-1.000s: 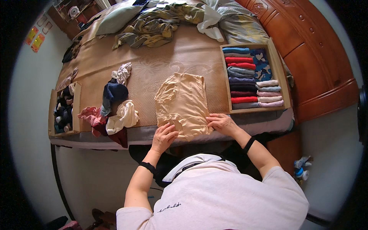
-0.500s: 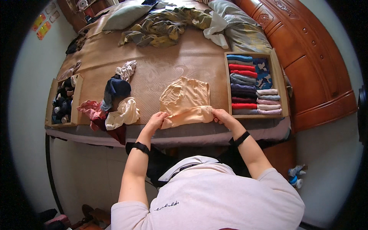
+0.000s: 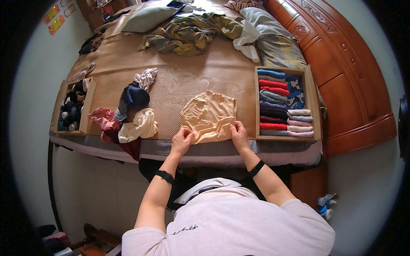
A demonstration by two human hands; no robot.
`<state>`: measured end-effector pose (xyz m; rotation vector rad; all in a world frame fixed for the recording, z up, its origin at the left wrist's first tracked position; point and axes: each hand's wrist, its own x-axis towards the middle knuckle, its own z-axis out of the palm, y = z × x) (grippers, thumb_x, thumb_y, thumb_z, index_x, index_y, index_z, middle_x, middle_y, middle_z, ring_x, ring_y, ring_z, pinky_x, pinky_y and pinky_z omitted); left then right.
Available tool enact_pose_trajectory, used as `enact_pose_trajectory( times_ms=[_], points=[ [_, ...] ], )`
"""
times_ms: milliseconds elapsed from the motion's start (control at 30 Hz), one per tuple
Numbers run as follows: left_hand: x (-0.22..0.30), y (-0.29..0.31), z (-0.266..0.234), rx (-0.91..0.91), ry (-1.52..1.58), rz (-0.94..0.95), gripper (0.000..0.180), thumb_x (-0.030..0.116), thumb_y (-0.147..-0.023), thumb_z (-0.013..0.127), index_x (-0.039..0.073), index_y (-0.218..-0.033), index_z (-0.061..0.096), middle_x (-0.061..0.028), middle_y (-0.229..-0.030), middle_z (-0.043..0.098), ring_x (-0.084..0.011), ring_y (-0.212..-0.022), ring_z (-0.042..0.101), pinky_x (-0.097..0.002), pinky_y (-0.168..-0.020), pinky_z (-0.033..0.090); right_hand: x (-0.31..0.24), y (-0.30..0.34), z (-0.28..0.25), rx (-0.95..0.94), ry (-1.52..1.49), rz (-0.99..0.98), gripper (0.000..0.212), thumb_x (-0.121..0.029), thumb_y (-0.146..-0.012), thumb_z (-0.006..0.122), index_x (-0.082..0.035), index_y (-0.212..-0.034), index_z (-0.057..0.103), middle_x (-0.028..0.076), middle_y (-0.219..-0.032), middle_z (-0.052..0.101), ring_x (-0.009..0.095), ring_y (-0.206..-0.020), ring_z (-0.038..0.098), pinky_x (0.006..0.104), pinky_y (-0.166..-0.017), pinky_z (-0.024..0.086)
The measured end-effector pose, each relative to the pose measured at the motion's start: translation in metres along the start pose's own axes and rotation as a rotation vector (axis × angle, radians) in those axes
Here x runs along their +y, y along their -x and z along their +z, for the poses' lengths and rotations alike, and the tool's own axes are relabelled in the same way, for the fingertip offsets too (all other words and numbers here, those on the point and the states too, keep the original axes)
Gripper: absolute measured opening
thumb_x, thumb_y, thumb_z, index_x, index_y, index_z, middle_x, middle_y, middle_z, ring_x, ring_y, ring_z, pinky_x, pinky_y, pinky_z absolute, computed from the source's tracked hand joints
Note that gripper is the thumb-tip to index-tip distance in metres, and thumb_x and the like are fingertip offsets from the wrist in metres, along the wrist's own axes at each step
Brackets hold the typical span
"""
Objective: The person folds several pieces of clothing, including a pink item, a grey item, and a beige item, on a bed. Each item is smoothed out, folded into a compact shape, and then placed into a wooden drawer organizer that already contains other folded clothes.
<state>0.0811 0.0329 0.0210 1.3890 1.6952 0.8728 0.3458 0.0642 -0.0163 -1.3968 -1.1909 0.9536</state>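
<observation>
A thin peach-coloured garment (image 3: 209,113) lies spread on the bed mat near its front edge, its near part gathered in soft creases. My left hand (image 3: 183,140) pinches its near left corner between thumb and fingers. At the near right edge, my right hand (image 3: 238,133) grips the cloth in the same way. Whether it is shorts or a top, I cannot tell. Left of it sits a loose heap with a cream cloth (image 3: 139,128), a pink and dark red piece (image 3: 104,119) and a navy piece (image 3: 135,97).
A wooden box (image 3: 258,102) of folded clothes in rows stands at the right, beside the carved headboard (image 3: 341,85). Another wooden box (image 3: 88,106) at the left holds dark, jumbled small items. Farther back lie a crumpled yellow-grey quilt (image 3: 183,36) and pillows (image 3: 149,19).
My hands have come closer together, the right moving left and slightly up. The garment's near band, flat and stretched before, is now bunched. The view has shifted slightly.
</observation>
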Motion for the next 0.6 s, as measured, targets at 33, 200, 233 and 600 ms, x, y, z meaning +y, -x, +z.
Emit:
enact_pose_trajectory(
  times_ms=[33,200,233,600],
  points=[
    [0.006,-0.003,0.003,0.003,-0.023,-0.002,0.032,0.032,-0.083,0.072,0.005,-0.098,0.065,-0.0122,-0.089,0.069,-0.0243,-0.083,0.068,-0.0345,-0.074,0.053,0.004,-0.004,0.0,0.022,0.045,0.005,0.02,-0.021,-0.092,0.063,-0.001,-0.095,0.061,0.003,-0.077,0.063,0.009,-0.068,0.057,0.0277,-0.061,0.046],
    [0.019,-0.019,0.012,-0.085,-0.45,-0.067,0.04,0.041,-0.088,0.067,0.005,-0.106,0.063,-0.01,-0.096,0.07,-0.0237,-0.089,0.069,-0.0349,-0.078,0.053,-0.033,-0.003,0.001,-0.048,0.435,-0.004,0.03,-0.032,-0.095,0.058,-0.002,-0.098,0.064,0.02,-0.089,0.068,0.035,-0.083,0.066,0.0418,-0.072,0.05],
    [0.013,-0.02,0.013,-0.046,-0.27,-0.01,0.038,0.04,-0.089,0.066,0.006,-0.105,0.063,-0.0104,-0.094,0.07,-0.0233,-0.087,0.068,-0.0346,-0.076,0.053,-0.032,-0.003,0.002,-0.039,0.436,-0.028,0.03,-0.032,-0.095,0.057,-0.003,-0.098,0.064,0.019,-0.089,0.068,0.036,-0.083,0.066,0.0418,-0.072,0.05],
    [-0.002,-0.007,0.01,0.122,-0.022,0.074,0.032,0.041,-0.091,0.063,0.013,-0.108,0.065,-0.0138,-0.086,0.071,-0.0316,-0.083,0.07,-0.0408,-0.071,0.053,-0.013,-0.007,-0.006,0.05,0.656,-0.093,0.04,-0.045,-0.097,0.052,-0.007,-0.108,0.058,0.021,-0.084,0.066,0.041,-0.082,0.065,0.0522,-0.071,0.048]
  ],
)
